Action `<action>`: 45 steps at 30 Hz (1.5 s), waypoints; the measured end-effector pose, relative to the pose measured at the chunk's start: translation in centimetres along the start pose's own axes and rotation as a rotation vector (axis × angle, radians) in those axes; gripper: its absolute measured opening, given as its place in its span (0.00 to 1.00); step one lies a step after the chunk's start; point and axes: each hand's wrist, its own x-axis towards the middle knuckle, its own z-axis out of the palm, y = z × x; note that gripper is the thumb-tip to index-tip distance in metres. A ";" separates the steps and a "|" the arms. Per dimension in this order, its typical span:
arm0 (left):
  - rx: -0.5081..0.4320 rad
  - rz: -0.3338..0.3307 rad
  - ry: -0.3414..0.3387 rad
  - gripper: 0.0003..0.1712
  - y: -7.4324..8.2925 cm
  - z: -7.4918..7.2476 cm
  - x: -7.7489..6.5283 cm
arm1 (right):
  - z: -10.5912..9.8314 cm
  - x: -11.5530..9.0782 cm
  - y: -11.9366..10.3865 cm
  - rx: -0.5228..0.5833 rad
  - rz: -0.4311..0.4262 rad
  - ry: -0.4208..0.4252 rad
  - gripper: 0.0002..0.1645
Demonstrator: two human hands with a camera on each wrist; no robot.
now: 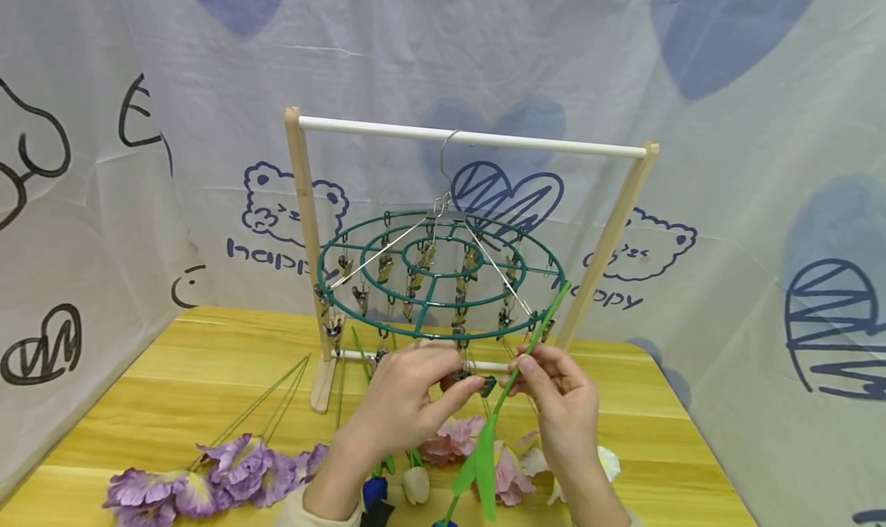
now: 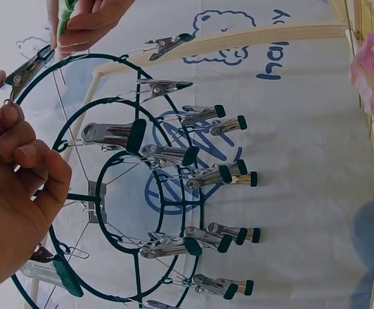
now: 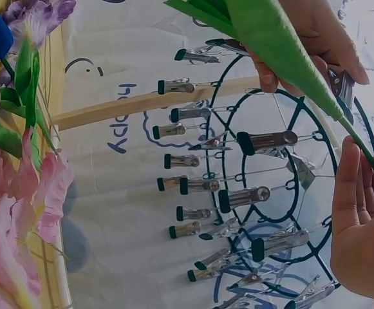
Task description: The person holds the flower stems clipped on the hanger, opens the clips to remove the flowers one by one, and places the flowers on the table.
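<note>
A round dark green hanger (image 1: 426,305) with concentric rings hangs by its hook, with several metal clips dangling beneath. At its near edge my left hand (image 1: 415,392) pinches one clip (image 2: 27,76) by its handles, between thumb and fingers. The green-tipped jaws of that clip point toward my right hand (image 1: 564,400). Between thumb and fingers, my right hand holds the green stem of an artificial tulip (image 1: 486,465), tilted with its stem end up beside the hanger's right edge. Its leaves hang below the hand, and only a bit of blue bloom shows at the bottom of the head view.
A wooden stand with a white rod (image 1: 540,141) carries the hanger. On the wood-grain table (image 1: 644,435) lie purple flowers (image 1: 238,473) at left, pink flowers (image 1: 512,477), a white tulip (image 1: 415,485) and a blue tulip (image 1: 374,491). A printed cloth (image 1: 208,127) hangs behind.
</note>
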 end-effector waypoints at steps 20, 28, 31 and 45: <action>0.055 -0.041 -0.060 0.25 -0.2 0.0 0.3 | -4.3 1.7 -1.4 0.005 0.010 0.082 0.08; 0.053 -0.058 -0.070 0.23 -0.2 -0.1 0.1 | -7.0 3.4 -2.0 -0.187 0.125 0.081 0.07; 0.055 -0.065 -0.075 0.23 -0.2 -0.1 0.0 | -8.2 4.1 -2.2 -0.251 0.173 0.048 0.07; 0.047 -0.084 -0.077 0.23 -0.1 -0.3 -0.3 | -13.2 7.2 -2.1 -0.660 0.370 -0.217 0.24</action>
